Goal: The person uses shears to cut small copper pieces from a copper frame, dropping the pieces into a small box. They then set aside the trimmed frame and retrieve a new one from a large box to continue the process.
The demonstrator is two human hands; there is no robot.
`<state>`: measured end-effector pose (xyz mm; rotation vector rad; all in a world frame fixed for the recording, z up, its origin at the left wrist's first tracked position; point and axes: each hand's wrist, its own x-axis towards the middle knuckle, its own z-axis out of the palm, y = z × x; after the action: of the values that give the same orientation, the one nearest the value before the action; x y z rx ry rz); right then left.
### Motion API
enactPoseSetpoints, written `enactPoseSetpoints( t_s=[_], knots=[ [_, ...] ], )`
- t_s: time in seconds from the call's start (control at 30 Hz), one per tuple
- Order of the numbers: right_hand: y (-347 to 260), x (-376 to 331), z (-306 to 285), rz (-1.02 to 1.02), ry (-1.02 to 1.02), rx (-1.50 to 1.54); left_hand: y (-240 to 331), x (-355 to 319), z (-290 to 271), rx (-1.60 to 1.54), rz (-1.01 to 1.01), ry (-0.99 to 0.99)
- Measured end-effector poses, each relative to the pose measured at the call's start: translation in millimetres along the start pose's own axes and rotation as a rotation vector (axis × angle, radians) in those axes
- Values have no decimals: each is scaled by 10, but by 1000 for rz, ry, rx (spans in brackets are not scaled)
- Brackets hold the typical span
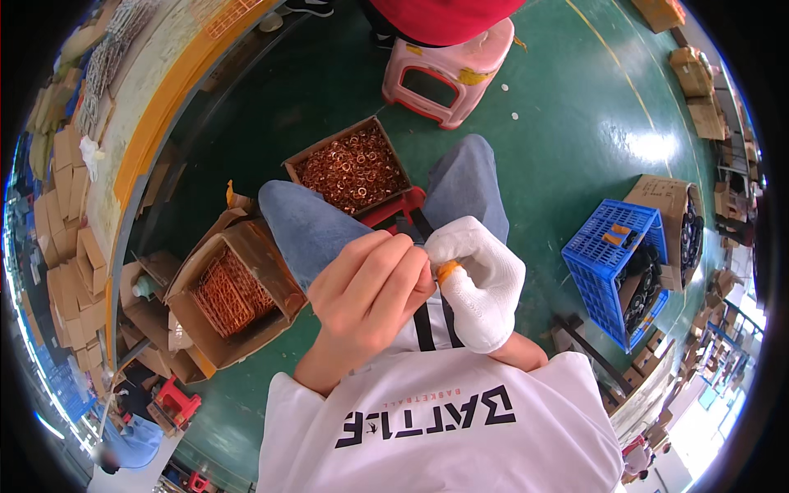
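Note:
Just above my lap my two hands meet, fingertips against fingertips. My bare left hand point(362, 287) is closed, its fingers curled in a pinch. My right hand point(486, 283) wears a white knit glove with an orange wrap point(447, 271) at one digit, and is also closed. Whatever sits between the fingertips is too small and covered to make out. Beyond my knees, an open cardboard box point(289, 170) holds a heap of small copper-coloured rings point(349, 168). Left of my leg, another open carton point(197, 341) contains copper-coloured pieces stacked in rows point(223, 300).
A red stool-like thing point(393, 209) stands between my knees. Ahead, a person in red is by a pink plastic stool point(456, 70). To the right are a blue crate point(592, 271) and a carton point(657, 193) with black parts. An orange-edged bench point(140, 160) runs along the left.

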<state>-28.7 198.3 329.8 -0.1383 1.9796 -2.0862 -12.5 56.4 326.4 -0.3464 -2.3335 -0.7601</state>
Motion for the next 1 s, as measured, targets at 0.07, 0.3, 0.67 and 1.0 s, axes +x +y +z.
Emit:
enactPoseSetpoints(
  t_s=[0.07,0.3,0.67,1.0],
  knots=[
    [-5,4,-3,4,-25,13,-6,-1,-3,-36,-22,-2],
    [-33,13,-14,169,-97,139,-47,15,-19,-218,-160,-64],
    [-28,21,-40,156,-133,134,-81,30,-21,-288,-180,-78],
    [-29,35,-54,195,-139,161,-112,40,-19,-397,-239,-113]
  ],
)
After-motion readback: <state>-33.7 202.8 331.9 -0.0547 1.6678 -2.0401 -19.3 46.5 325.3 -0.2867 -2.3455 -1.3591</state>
